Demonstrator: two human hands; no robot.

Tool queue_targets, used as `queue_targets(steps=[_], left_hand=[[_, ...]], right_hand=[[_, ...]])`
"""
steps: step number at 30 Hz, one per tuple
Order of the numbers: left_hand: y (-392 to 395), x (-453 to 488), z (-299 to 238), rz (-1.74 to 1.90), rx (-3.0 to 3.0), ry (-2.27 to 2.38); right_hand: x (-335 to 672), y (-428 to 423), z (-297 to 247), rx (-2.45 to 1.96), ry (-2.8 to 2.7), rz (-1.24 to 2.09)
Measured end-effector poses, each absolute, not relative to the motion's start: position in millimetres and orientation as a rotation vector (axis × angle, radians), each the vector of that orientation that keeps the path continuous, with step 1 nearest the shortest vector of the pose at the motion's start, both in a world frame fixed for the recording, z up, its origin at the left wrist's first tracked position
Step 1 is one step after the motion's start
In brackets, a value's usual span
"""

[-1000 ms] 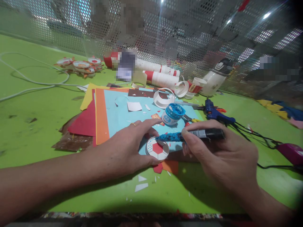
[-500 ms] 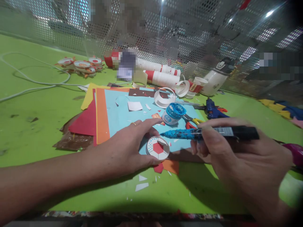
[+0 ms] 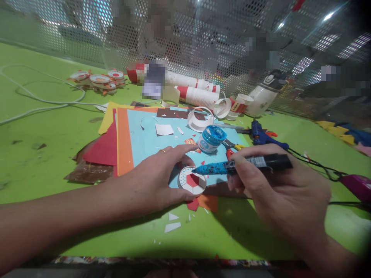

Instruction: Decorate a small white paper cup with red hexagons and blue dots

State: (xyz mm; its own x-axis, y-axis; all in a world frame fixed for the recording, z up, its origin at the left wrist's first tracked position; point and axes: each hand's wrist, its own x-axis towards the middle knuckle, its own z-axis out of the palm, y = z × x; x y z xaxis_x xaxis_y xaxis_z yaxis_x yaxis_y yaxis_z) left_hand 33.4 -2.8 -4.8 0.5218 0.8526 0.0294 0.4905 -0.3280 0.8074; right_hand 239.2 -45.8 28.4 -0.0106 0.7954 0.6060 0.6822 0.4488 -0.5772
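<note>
Between thumb and fingers, my left hand (image 3: 156,173) steadies a round white disc (image 3: 199,188), which looks like a cut paper-cup bottom. A red hexagon sits in the disc's middle, with black lines running out and blue dots on its left segments. My right hand (image 3: 278,193) grips a black marker (image 3: 261,162) whose front part is coated in blue paint. The marker's tip is over the disc's upper edge; whether it touches cannot be made out. Just behind stands an uncapped jar of blue paint (image 3: 208,146), its rim smeared.
Under the work lie light blue paper (image 3: 145,146), orange paper (image 3: 125,143) and red paper (image 3: 101,148). Behind are a white paper ring (image 3: 199,123), stacked paper cups (image 3: 199,97) and a bottle (image 3: 262,100). At right lie a blue glue gun (image 3: 257,133) and pliers-like handles (image 3: 228,154).
My right hand has moved left and slightly down, bringing the marker's tip from above the disc onto its upper part. My left hand and the disc stay nearly still.
</note>
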Motion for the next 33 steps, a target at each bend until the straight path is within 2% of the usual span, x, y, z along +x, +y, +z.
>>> queue_targets(steps=[11, 33], left_hand=[[-1.2, 34.9, -1.8, 0.583, 1.997, 1.092], [-1.9, 35.8, -0.8, 0.586, 2.008, 1.1]], right_hand=[[239.6, -43.3, 22.5, -1.225, -1.802, 0.313], [240.3, -41.2, 25.4, -1.225, -1.874, 0.26]])
